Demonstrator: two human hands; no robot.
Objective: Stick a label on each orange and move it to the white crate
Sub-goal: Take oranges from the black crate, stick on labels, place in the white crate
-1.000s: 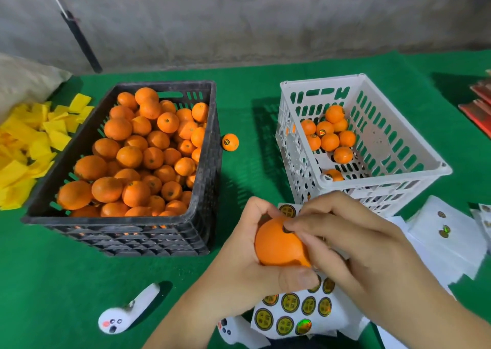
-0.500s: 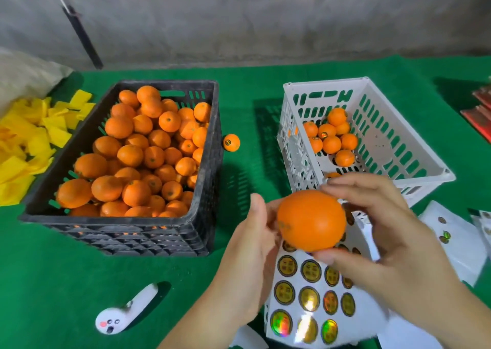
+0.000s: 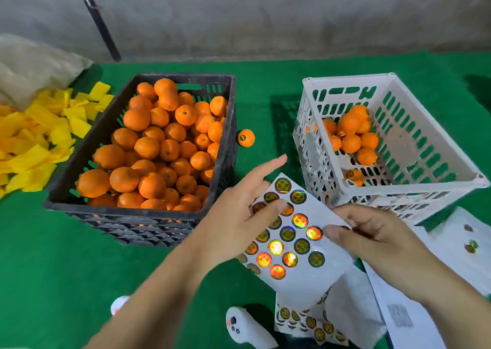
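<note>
Between oranges: right hand (image 3: pixel 377 238) fingers pinching at label sheet (image 3: pixel 300 240) before white crate (image 3: pixel 414 189), left hand (image 3: pixel 239 216) fingers wide, empty; next likely peeling label, fetching orange from black crate (image 3: pixel 148 216) left of sheet.

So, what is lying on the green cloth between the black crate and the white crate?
One loose orange beside the black crate; otherwise bare cloth up to the white crate, per the head view.

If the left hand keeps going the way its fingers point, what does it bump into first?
The left hand points up and to the right, toward the gap between the two crates. It would probably meet the white crate at its near-left wall, though depth is hard to judge.
</note>
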